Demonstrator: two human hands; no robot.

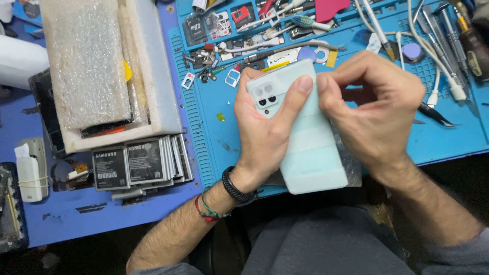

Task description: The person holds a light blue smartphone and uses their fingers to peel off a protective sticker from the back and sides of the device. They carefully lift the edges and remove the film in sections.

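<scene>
The left hand (265, 135) grips the pale green phone (310, 153) back-up over the blue mat (214, 142), steadying it, while the right hand (377, 112) pinches closed at its top edge.

Left hand (265, 127) fingers curled in a grip; right hand (374, 109) apparently pinching, forearms converging.

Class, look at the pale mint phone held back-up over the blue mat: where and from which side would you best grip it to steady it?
Probably by its long side edges, coming from the left, as the left hand does: the phone is a flat slab, back up, so fingers wrapping the edges avoid the camera cluster and leave the right edge free for the right hand.
</scene>
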